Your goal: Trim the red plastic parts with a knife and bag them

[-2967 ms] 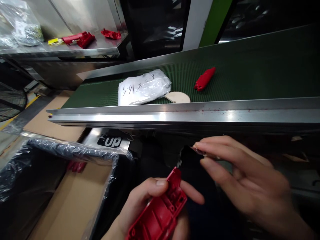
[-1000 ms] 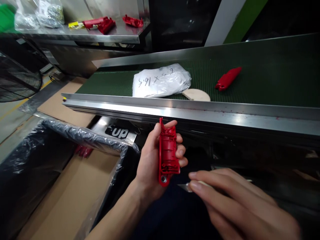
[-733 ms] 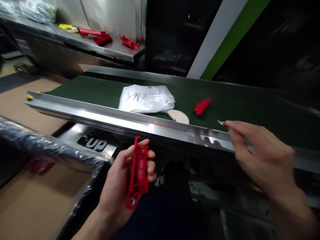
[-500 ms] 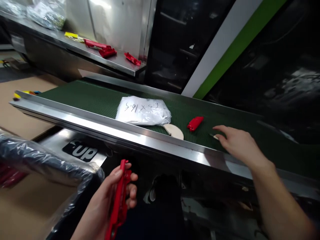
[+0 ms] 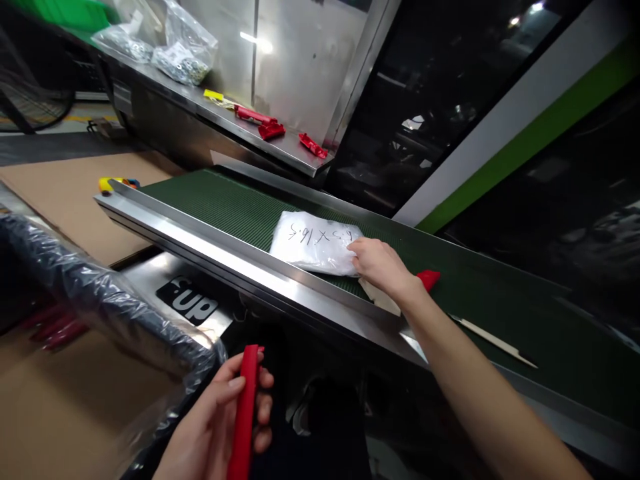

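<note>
My left hand (image 5: 220, 413) is wrapped round a long red plastic part (image 5: 245, 413) in front of the conveyor. Over the belt, my right hand (image 5: 383, 265) has its fingers curled at the right edge of a white plastic packet (image 5: 315, 245) with handwritten numbers. The fingertips are partly hidden. Below my right wrist lies a flat, pale piece (image 5: 380, 297), partly covered by the hand. A smaller red plastic part (image 5: 429, 279) shows behind the wrist. Right of the forearm rests a thin, pale stick with dark ends (image 5: 493, 339).
The green conveyor belt (image 5: 200, 200) has a raised metal edge (image 5: 240, 257). A steel shelf (image 5: 295, 152) behind it bears red parts (image 5: 255, 115) and clear bags of hardware (image 5: 183, 63). At lower left stands a plastic-wrapped box edge (image 5: 125, 303).
My right hand has moved left from beside the pale stick to the packet. The red part in my left hand has turned to show a smoother side. The view has shifted.
</note>
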`<state>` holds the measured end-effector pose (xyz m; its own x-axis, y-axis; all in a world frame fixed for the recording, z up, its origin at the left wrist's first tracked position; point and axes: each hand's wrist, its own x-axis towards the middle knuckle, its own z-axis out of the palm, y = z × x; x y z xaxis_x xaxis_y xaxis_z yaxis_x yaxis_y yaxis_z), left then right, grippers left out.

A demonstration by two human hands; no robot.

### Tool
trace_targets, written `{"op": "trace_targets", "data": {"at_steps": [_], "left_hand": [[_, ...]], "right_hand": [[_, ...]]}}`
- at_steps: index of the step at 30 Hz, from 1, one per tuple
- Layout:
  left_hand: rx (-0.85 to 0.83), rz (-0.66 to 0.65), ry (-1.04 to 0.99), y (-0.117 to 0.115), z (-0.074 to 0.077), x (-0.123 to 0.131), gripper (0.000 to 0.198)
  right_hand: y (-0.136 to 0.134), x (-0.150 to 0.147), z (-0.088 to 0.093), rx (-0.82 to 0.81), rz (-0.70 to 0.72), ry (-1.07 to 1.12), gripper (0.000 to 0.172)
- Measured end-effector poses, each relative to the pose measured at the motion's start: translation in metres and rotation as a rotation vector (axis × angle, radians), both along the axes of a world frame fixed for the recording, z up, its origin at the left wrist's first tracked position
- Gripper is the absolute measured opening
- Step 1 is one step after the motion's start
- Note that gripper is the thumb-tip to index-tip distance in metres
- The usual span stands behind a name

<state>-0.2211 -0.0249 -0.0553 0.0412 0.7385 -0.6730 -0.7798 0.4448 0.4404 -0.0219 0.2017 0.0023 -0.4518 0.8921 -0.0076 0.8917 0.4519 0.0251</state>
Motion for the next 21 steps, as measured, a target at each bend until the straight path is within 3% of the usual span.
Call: {"op": "trace_targets", "data": {"at_steps": [6, 11, 16, 21], "left_hand": [[-0.014, -0.025, -0.012, 0.003, 0.005, -0.001, 0.026], [0.038, -0.054, -0.016, 0.004, 0.0, 0.001, 0.027], [0.258, -0.048, 0.254, 0.016, 0.012, 0.009, 0.044], [0.673, -0.103, 0.533, 0.038, 0.032, 0.028, 0.045]], "right_hand": [[0.01, 0.006, -0.016, -0.005, -0.052, 0.099, 0.02], [0.002, 0.013, 0.002, -0.034, -0.074, 0.454, 0.021], [-0.047, 0.021, 0.031, -0.28, -0.014, 0.804, 0.03], [-0.117, 0.018, 0.022, -0.766, 0.025, 1.126, 0.033]]}}
